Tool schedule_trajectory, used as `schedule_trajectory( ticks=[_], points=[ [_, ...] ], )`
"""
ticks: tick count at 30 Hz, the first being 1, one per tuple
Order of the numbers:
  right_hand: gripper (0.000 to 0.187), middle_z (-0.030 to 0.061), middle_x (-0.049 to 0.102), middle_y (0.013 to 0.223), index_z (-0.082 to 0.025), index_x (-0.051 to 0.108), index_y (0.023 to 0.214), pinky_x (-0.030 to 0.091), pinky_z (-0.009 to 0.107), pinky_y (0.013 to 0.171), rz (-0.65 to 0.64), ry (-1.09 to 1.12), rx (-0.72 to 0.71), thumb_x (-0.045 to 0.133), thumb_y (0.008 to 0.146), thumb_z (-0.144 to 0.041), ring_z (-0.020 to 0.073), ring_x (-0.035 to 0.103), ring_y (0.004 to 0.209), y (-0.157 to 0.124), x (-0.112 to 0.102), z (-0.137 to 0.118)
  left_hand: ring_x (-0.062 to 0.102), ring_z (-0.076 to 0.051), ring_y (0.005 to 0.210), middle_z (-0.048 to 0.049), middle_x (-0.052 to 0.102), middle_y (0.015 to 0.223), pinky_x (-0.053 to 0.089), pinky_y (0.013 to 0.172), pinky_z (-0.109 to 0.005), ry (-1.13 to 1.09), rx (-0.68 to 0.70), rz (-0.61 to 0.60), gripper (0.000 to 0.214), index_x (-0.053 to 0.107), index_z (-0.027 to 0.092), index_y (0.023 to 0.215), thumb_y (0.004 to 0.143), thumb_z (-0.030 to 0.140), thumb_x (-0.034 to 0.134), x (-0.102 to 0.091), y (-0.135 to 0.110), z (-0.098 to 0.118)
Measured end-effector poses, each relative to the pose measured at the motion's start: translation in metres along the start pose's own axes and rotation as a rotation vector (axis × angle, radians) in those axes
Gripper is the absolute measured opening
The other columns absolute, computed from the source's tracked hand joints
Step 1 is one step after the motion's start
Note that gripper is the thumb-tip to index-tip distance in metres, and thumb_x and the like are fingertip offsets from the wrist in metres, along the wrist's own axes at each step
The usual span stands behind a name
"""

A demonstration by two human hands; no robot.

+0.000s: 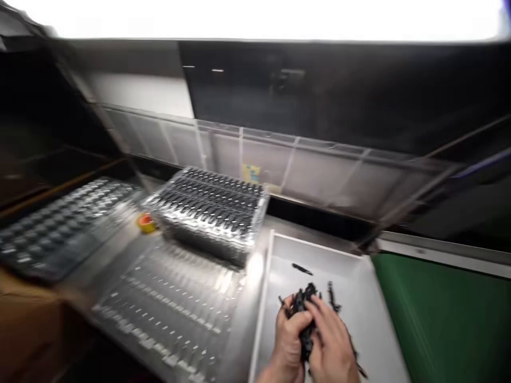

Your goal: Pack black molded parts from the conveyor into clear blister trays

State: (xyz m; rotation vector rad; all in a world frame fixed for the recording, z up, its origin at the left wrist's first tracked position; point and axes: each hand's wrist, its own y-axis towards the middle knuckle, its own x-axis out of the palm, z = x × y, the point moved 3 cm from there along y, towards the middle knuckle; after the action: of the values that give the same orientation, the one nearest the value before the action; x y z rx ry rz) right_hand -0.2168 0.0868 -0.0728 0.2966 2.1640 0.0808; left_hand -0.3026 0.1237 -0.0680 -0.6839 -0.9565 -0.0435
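Note:
Over a shallow white tray [279,255], my left hand [288,340] is closed around a bunch of small black parts [307,306]. My right hand [333,340] presses against the same bunch from the right, its fingers curled over the parts. Motion blur and the fingers hide the exact kind of these parts. A thin black piece [302,269] lies loose in the tray beyond my hands, and another dark piece [333,298] shows just right of them.
Left of the tray sits a clear plastic tray [171,303] with rows of slots. Behind it stands a stack of filled trays [207,205], beside a yellow tape roll [146,223]. More trays [67,223] lie far left. A green surface [439,314] borders the right, and a cardboard box [32,324] the lower left.

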Motion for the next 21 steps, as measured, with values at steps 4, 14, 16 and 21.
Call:
schedule_trajectory(
  ticks=[4,14,16,21],
  points=[
    [0.045,0.0079,0.044,0.141,-0.022,0.054,0.129,0.034,0.05,0.11,-0.351,0.32,-0.127,0.039,0.086,-0.022,0.03,0.038,0.131,-0.033,0.145,-0.092,0.066,-0.024,0.085,-0.0051,0.07,0.084,0.05,0.079,-0.03,0.086,0.188,0.452,0.042,0.064,0.017,0.088,0.05,0.026,0.08,-0.156,-0.036,0.091],
    [0.053,0.0083,0.053,0.132,-0.02,0.062,0.117,0.039,0.041,0.107,-0.684,0.565,-0.224,0.043,0.073,0.001,0.0228,0.046,0.125,0.034,0.234,-0.2,0.05,-0.028,0.124,-0.0134,0.054,0.132,0.038,0.104,-0.039,0.71,0.371,0.841,0.065,0.047,0.02,0.129,0.072,0.043,0.067,-0.29,-0.046,0.27],
    [0.048,0.0071,0.052,0.132,-0.023,0.058,0.122,0.039,0.043,0.106,-0.587,0.568,-0.232,0.038,0.082,-0.004,0.0213,0.045,0.125,0.028,0.201,-0.171,0.041,-0.029,0.131,-0.0129,0.046,0.14,0.03,0.111,-0.042,0.826,0.389,0.924,0.065,0.047,0.02,0.127,0.072,0.049,0.064,-0.302,-0.061,0.284],
    [0.031,0.0105,0.057,0.122,-0.019,0.058,0.117,0.042,0.04,0.102,-0.093,0.11,0.098,0.039,0.093,-0.025,0.0231,0.048,0.119,-0.005,0.098,-0.018,0.055,-0.035,0.114,-0.0061,0.061,0.118,0.041,0.103,-0.05,1.197,0.37,0.99,0.046,0.055,0.027,0.099,0.07,0.063,0.057,-0.297,-0.063,0.273]
  ],
)
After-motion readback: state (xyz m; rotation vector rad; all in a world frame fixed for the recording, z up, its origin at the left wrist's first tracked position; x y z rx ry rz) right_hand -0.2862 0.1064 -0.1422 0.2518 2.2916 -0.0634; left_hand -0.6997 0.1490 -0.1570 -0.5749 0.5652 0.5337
